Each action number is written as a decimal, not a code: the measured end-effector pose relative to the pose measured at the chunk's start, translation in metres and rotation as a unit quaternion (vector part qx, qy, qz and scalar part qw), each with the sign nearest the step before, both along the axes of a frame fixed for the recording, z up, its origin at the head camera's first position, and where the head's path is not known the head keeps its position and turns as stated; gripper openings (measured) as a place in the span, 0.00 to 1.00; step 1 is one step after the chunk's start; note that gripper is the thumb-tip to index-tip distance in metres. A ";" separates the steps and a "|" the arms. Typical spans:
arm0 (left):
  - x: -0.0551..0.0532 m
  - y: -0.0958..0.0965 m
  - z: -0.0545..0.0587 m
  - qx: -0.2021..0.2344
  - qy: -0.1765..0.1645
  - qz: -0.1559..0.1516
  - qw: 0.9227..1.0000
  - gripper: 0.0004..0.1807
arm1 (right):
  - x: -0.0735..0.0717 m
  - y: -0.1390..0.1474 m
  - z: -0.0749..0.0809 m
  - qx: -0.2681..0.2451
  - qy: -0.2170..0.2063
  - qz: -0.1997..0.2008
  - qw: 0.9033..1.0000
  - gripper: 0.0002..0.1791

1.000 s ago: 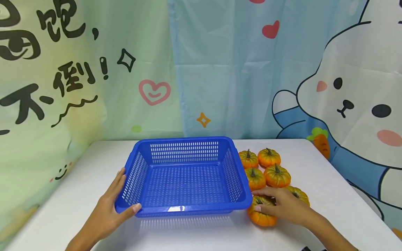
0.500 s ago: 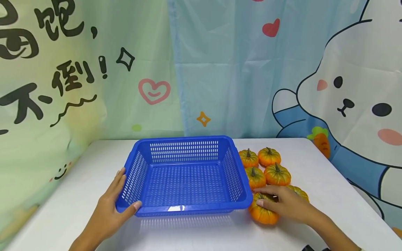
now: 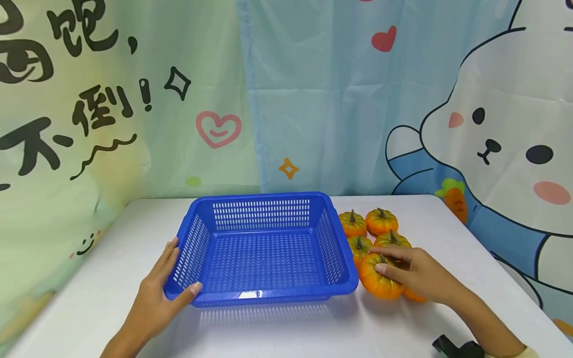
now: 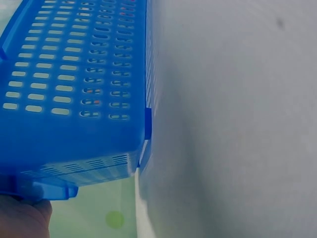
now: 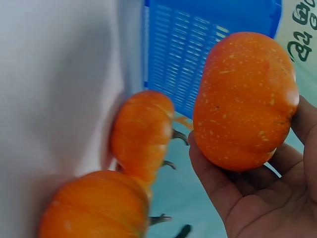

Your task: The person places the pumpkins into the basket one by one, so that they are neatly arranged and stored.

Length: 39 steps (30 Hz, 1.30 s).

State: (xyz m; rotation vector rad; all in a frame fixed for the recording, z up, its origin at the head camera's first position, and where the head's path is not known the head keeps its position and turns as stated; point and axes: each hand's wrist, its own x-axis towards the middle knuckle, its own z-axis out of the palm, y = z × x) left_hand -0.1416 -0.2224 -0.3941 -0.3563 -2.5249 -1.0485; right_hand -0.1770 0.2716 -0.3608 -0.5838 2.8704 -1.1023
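Observation:
My left hand (image 3: 156,293) holds the near left corner of a blue plastic basket (image 3: 261,298), its fingers along the left side and its thumb over the front rim. In the left wrist view the slotted basket wall (image 4: 74,134) stands on the table, with part of the hand (image 4: 22,218) at the rim. My right hand (image 3: 416,276) grips a small orange pumpkin (image 3: 378,281) between thumb and fingers, just right of the basket. From the right wrist view, this pumpkin (image 5: 245,99) is raised off the table, its smooth underside showing.
Several more small pumpkins (image 3: 381,221) with stems sit along the basket's right side, partly hidden by the held one and the right hand. The white table (image 3: 268,333) backs onto a printed curtain (image 3: 304,124). A black device (image 3: 456,345) is by the right wrist.
My right hand has lifted the nearest pumpkin and carried it slightly away from me, over the others. The left hand and basket have stayed put.

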 end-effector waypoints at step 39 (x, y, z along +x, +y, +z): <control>-0.001 0.002 -0.004 0.010 0.017 0.000 1.000 0.47 | -0.040 -0.071 0.048 -0.064 -0.007 0.000 0.998 0.30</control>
